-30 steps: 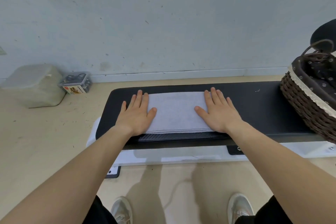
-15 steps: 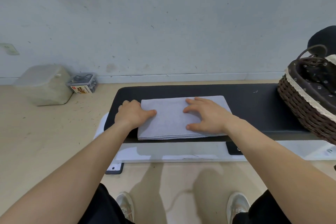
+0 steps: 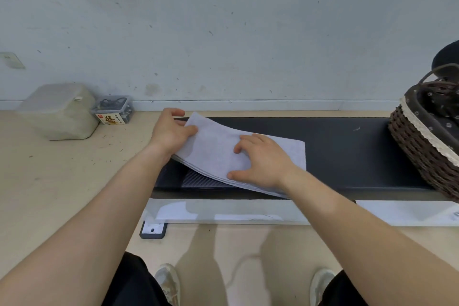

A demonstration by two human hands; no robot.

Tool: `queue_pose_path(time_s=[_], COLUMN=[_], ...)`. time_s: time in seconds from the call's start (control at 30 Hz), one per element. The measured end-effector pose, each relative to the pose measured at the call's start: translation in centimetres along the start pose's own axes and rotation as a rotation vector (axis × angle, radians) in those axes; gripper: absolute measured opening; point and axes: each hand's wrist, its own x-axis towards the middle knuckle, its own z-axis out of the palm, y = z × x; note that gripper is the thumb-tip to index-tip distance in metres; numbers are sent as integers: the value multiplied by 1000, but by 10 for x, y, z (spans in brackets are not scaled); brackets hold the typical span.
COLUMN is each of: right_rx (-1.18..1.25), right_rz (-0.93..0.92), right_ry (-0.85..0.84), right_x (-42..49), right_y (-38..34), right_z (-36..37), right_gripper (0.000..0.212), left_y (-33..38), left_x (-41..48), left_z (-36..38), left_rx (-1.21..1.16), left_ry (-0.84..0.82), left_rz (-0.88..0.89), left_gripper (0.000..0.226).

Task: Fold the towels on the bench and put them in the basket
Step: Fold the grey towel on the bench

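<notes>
Grey towel (image 3: 216, 154), folded, is held on the black bench (image 3: 347, 151) at mid-frame, its left end raised and pinched by the left hand (image 3: 171, 134), its right half pressed flat under the spread fingers of the right hand (image 3: 263, 159), the wicker basket (image 3: 422, 156) being set at the right edge.

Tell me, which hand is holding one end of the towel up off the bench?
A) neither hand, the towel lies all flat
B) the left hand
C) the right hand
B: the left hand grips the left end of the towel above the bench, while the right hand rests on top of the towel.
</notes>
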Motion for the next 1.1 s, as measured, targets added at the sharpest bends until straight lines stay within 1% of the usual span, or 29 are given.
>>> queue_pose_path(time_s=[0.07,0.13,0.23,0.3,0.37,0.47,0.57,0.67,0.77,0.83,0.93,1.1], right_rx=[13,106,252,263,260,273,244,204,141,76,36,3], right_rz=[37,100,198,237,259,256,247,276,296,284,268,256], right_ry=[14,34,102,113,85,19,30,21,-92,-121,-113,-102], right_x=[10,17,20,14,2,-18,-37,-53,-64,-68,-69,-72], right_y=[-10,-11,9,26,40,54,64,73,80,83,85,88], right_z=[4,-4,-22,-33,-41,-48,-51,-54,-48,-41,-38,-34], right_gripper=[62,49,29,23,21,29,44,68,92,97,96,95], left_y=[8,12,21,28,35,44,49,52,53,54,57,59], left_x=[4,6,1,-4,-10,-21,-32,-41,-49,-56,-67,-83], left_z=[-4,-4,1,8,15,29,47,68,88,100,116,137], left_rx=[-42,-60,-79,-101,-104,-95,-58,-16,74,146,223,355], left_ry=[-5,-38,-80,-113,-152,-199,-221,-252,-283,-296,-309,-375], left_rz=[27,63,103,128,164,222,255,259,292,311,350,404], left_gripper=[53,49,46,44,43,46,47,47,49,50,52,54])
